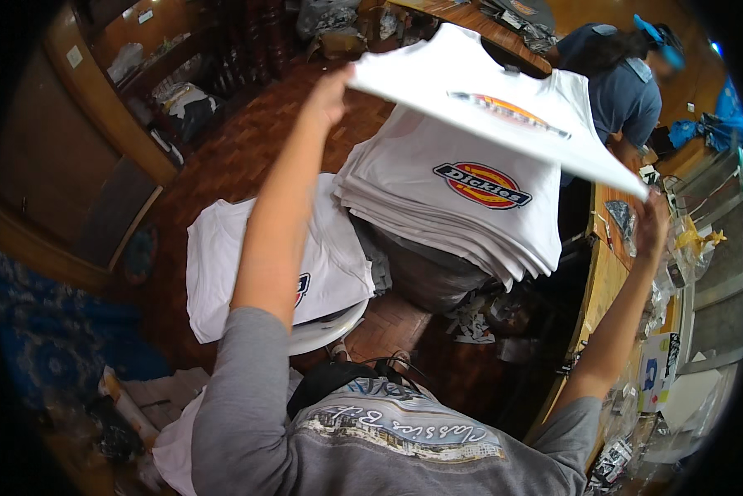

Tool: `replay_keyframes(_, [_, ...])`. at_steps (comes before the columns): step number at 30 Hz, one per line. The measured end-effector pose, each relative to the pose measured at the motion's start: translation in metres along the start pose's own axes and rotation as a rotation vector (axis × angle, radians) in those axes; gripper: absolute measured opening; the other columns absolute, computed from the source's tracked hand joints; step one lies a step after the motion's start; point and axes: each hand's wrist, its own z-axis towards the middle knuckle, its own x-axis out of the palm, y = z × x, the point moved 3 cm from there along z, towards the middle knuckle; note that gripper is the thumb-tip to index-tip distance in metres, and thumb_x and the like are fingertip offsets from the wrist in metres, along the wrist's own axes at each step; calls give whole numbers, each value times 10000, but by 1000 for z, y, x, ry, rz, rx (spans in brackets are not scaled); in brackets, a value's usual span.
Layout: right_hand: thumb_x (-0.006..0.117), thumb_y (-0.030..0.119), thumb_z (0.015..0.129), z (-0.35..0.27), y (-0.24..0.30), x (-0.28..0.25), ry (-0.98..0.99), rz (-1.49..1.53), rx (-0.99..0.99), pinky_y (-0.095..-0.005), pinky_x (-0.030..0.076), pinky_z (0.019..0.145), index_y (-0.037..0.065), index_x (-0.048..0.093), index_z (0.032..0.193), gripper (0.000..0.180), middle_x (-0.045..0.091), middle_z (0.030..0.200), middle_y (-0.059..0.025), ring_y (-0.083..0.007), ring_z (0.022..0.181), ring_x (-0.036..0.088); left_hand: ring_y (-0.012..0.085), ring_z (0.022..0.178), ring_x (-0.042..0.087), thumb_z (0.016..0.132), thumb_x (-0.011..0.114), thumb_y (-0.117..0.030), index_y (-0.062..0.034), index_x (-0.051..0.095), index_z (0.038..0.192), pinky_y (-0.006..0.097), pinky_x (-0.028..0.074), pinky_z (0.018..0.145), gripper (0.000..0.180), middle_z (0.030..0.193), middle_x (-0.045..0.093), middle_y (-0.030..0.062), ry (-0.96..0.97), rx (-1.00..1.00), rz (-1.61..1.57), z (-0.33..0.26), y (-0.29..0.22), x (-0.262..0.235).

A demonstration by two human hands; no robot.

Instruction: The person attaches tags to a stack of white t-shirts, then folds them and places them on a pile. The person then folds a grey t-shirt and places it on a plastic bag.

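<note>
A white sleeveless shirt with a coloured chest print hangs spread in the air between my hands, slightly blurred. My left hand is closed on one lower corner, and my right hand grips the opposite corner. Beneath it lies a thick stack of white shirts, the top one bearing a red, yellow and dark blue print. The raised shirt hides the stack's far part. Left of the stack, near my left forearm, another white shirt rests on a round white seat.
A dark plastic-wrapped bundle supports the stack. Along the right runs a wooden table cluttered with plastic bags and small packages. At the far right a person in a dark blue shirt bends over. Scraps litter the parquet floor.
</note>
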Motion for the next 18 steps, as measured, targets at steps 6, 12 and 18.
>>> replay_keyframes(6, [515, 31, 662, -147, -112, 33, -8, -1461, 80, -249, 413, 553, 37, 560, 806, 151, 543, 800, -106, -184, 636, 517, 125, 650, 515, 733, 526, -212, -76, 553, 819, 255, 406, 571, 163, 732, 558, 32, -368, -148, 534, -98, 131, -91])
replay_keyframes(12, [566, 189, 670, -295, -223, 237, 677, -800, 411, -321, 434, 619, 31, 589, 756, 181, 571, 713, -145, -270, 678, 564, 264, 821, 502, 639, 484, -52, -81, 549, 818, 335, 404, 698, 193, 919, 516, 117, -1575, -399, 1120, -317, 151, -269])
replay_keyframes(18, [609, 271, 627, -360, -247, 319, 927, -1274, 348, -387, 441, 589, 18, 545, 700, 271, 564, 661, -171, -322, 642, 558, 281, 849, 513, 630, 647, -208, 1, 445, 993, 359, 460, 638, 465, 976, 494, 178, -1845, -621, 695, -498, 171, -353])
